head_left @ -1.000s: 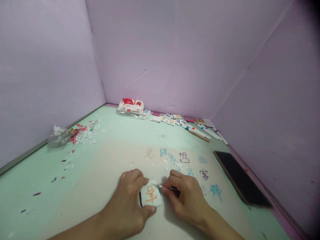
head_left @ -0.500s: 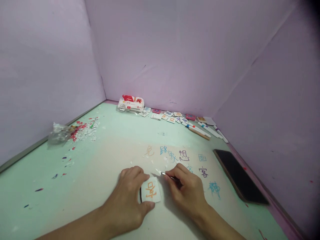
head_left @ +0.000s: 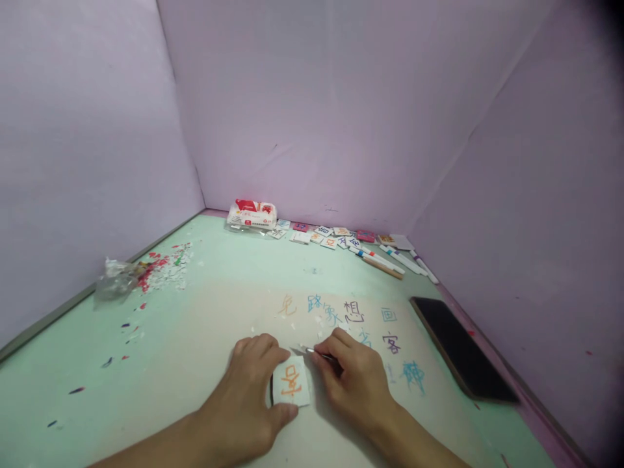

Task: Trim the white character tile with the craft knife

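Note:
A small white square block (head_left: pixel 292 382) with an orange Chinese character on its top lies on the table, the character turned away from upright. My left hand (head_left: pixel 251 396) grips it by its far and near edges, between fingers and thumb. In a pen-like hold, my right hand (head_left: pixel 353 374) is closed on a craft knife (head_left: pixel 311 351). The blade points left, just beyond the block's far right corner; whether it touches the block I cannot tell. Most of the knife's handle is hidden in the hand.
Coloured characters (head_left: pixel 353 311) are written on the tabletop beyond my hands. A phone (head_left: pixel 463 348) lies at the right. Along the back wall are a white-red packet (head_left: pixel 252 214), several character blocks (head_left: pixel 329 242) and markers (head_left: pixel 407 260). At the left, shavings (head_left: pixel 168 268) lie beside a clear plastic bag (head_left: pixel 119 279).
My right hand and the knife have shifted slightly left and nearer to me, toward the block's far edge. The left hand keeps its grip on the block. The camera view has tilted slightly.

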The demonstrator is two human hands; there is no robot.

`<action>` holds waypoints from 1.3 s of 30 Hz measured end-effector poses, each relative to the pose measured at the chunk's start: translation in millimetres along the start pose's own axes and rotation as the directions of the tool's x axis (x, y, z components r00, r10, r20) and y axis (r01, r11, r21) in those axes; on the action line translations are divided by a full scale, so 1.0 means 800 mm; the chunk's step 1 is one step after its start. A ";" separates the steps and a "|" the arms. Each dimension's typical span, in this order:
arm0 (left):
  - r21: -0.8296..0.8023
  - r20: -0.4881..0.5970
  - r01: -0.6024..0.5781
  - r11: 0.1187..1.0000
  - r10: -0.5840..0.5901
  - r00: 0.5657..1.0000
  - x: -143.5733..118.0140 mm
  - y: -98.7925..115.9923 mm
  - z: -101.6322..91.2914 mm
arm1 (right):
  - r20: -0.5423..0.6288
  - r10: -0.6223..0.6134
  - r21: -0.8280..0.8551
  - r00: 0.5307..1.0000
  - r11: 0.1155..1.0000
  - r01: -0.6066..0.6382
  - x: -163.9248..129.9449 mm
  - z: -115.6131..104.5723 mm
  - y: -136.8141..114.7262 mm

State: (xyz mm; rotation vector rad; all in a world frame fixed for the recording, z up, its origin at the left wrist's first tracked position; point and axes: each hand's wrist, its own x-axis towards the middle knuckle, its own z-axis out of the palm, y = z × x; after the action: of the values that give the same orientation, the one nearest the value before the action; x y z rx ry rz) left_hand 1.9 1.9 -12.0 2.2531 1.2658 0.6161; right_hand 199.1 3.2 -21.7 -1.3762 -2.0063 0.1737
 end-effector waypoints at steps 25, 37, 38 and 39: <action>-0.004 0.020 0.005 1.000 -0.005 1.000 -0.002 -0.003 0.002 | -0.079 -0.045 -0.028 0.996 0.999 0.043 -0.014 -0.014 0.000; 0.029 0.055 0.009 1.000 -0.011 0.998 0.000 0.002 -0.001 | -0.040 0.026 -0.049 0.999 0.998 -0.028 -0.022 -0.016 -0.005; 0.028 0.061 0.007 1.000 -0.009 0.998 0.000 0.004 -0.002 | -0.031 0.036 -0.052 0.999 0.998 -0.037 -0.022 -0.015 -0.006; 0.026 0.064 0.004 1.000 -0.005 0.998 0.001 0.004 -0.002 | -0.022 0.043 -0.056 0.999 0.997 -0.044 -0.022 -0.013 -0.007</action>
State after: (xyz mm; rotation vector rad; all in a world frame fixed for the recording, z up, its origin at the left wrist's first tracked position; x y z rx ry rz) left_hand 3.5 1.2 -8.7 2.2718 1.2541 0.5244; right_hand 204.9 -16.9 -19.1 -1.4517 -1.9788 0.1220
